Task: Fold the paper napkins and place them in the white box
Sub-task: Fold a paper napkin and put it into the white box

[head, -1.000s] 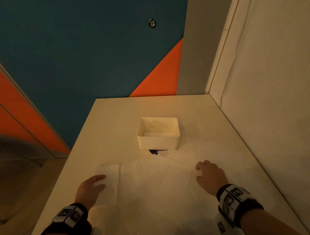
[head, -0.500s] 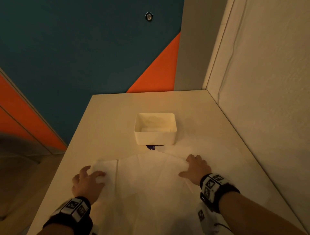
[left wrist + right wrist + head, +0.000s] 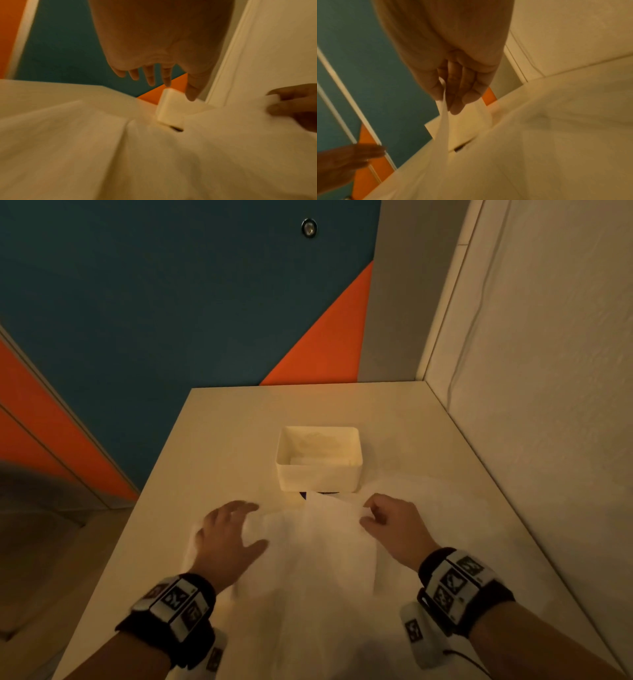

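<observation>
**Right hand lifts a napkin's far edge, left hand spread above the sheet**

Several napkins [image 3: 318, 559] lie overlapping across the near half of the table [image 3: 222, 440], reaching its near edge. The box [image 3: 318, 474] stands toward the middle, just beyond their far edges, with what looks like paper already lying in it. A small dark thing [image 3: 303, 494] peeks out at the box's near wall; what it is cannot be told.

The right hand [image 3: 390, 525] pinches the far edge of the top sheet between thumb and fingers [image 3: 467, 88], and the paper rises in a soft tent from the pile. The left hand [image 3: 226, 539] is open with fingers spread, low over the sheet's left part; the left wrist view shows the fingertips off the paper.

The paper looks very light, limp and easily torn or creased. It will probably sag from any single hold. Corners and edges seem the best places to take it, with the flat hand pinning the rest so that the sheets beneath do not drag along.
</observation>
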